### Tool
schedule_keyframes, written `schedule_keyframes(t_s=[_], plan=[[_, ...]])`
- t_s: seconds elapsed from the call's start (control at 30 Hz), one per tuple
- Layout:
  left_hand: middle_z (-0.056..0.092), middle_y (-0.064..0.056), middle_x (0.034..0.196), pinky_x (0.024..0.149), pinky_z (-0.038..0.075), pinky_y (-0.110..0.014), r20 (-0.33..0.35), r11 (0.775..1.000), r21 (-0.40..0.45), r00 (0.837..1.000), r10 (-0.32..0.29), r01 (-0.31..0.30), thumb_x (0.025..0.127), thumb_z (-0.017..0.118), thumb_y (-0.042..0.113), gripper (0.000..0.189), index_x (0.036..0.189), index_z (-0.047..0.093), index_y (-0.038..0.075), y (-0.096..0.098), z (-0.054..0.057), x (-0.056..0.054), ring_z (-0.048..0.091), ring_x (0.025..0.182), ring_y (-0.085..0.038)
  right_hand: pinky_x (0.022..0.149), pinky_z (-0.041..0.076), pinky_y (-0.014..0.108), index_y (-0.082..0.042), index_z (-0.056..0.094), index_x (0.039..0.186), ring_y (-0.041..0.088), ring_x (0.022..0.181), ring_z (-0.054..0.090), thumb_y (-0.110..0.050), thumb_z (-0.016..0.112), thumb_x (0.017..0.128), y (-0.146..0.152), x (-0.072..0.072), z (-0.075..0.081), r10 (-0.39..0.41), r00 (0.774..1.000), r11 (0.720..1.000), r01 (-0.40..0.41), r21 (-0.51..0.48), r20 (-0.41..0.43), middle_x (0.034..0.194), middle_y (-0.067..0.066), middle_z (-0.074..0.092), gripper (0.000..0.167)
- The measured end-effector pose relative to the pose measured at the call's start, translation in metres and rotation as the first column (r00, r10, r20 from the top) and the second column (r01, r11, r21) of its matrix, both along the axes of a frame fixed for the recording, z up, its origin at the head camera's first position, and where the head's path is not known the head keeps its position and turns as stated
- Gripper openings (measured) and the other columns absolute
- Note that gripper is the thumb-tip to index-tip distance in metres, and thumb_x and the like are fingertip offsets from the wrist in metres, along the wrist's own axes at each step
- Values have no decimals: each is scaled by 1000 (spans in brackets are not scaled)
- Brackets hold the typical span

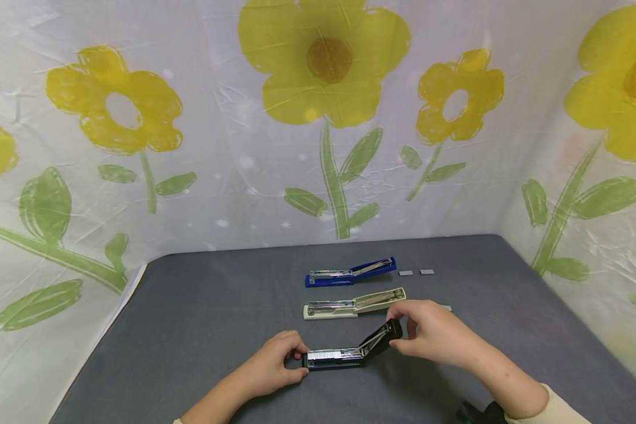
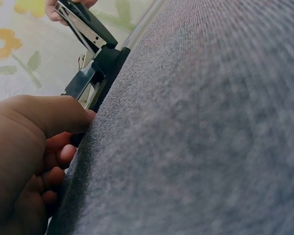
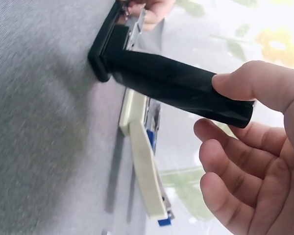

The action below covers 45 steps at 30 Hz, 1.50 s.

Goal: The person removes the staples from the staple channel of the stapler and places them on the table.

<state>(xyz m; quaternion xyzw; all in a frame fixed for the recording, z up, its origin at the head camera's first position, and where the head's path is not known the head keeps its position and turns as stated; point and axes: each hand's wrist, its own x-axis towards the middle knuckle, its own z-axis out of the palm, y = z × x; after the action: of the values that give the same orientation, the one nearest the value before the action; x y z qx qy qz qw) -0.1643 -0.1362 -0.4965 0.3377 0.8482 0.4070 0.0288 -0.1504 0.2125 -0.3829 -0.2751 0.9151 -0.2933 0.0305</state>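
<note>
A black stapler (image 1: 335,364) lies folded open on the grey cloth, its metal tray showing a pale strip. My left hand (image 1: 272,366) pinches the left end of its base between thumb and fingers. At the other end, my right hand (image 1: 439,333) holds the tip of the raised black top arm (image 3: 176,85), thumb on one side and fingertips on the other. Just behind stands a cream stapler (image 1: 330,311), also folded open. Farther back is a blue stapler (image 1: 331,280) in the same opened position.
Two small grey staple strips (image 1: 405,273) lie right of the blue stapler. Another small strip (image 1: 446,307) shows partly behind my right hand. A dark object (image 1: 477,413) sits at the front edge near the right sleeve. Flower-printed curtains (image 1: 233,194) border the table.
</note>
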Motion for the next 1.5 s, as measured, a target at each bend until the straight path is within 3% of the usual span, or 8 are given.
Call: schedule_keyframes(t_s=[0.3, 0.53, 0.87, 1.23, 1.37, 1.5], plan=[[53, 12, 86, 71, 42, -23, 20, 1000, -29, 1000, -9, 10, 83, 85, 14, 24, 94, 64, 19, 1, -2, -1, 48, 80, -4, 55, 43, 26, -18, 68, 103, 0, 57, 49, -23, 86, 81, 20, 3, -7, -34, 999, 996, 35, 81, -8, 72, -13, 55, 29], [53, 12, 86, 72, 42, -23, 6, 1000, -24, 1000, -7, 7, 82, 85, 12, 25, 93, 64, 20, -1, -3, -2, 48, 81, -4, 56, 42, 27, -20, 67, 100, -1, 59, 48, -28, 88, 80, 29, 3, -17, -35, 999, 992, 32, 123, 23, 77, -13, 57, 30], [53, 11, 86, 71, 41, -22, 17, 1000, -29, 1000, 13, -12, 81, 86, 11, 27, 92, 63, 20, -3, -2, -1, 47, 80, -5, 56, 41, 26, -21, 66, 97, -3, 61, 46, -26, 86, 80, 33, 4, -36, -43, 999, 988, 47, 145, -34, 86, -16, 57, 27], [54, 11, 85, 69, 41, -22, -8, 1000, -15, 1000, 13, -13, 80, 86, 11, 28, 92, 64, 21, -3, -3, -1, 47, 78, -4, 70, 48, 32, -11, 70, 115, 4, 76, 53, -34, 86, 84, 32, 8, -26, -8, 995, 990, 21, 141, -95, 103, -5, 63, 42], [54, 11, 85, 69, 41, -21, -34, 1000, 6, 999, -2, 2, 80, 86, 10, 27, 92, 64, 19, -2, -4, -1, 47, 78, -4, 70, 48, 30, -13, 70, 114, 8, 82, 55, -32, 84, 86, 28, 12, -21, -40, 987, 995, 54, 84, -157, 102, -7, 61, 36], [54, 12, 86, 69, 41, -21, -21, 1000, 6, 1000, -1, 2, 80, 86, 11, 26, 93, 65, 19, -2, -4, -1, 47, 78, -4, 66, 45, 25, -16, 70, 111, 5, 77, 51, -26, 85, 86, 21, 14, -16, -74, 973, 997, 74, -6, -219, 100, -14, 58, 30]])
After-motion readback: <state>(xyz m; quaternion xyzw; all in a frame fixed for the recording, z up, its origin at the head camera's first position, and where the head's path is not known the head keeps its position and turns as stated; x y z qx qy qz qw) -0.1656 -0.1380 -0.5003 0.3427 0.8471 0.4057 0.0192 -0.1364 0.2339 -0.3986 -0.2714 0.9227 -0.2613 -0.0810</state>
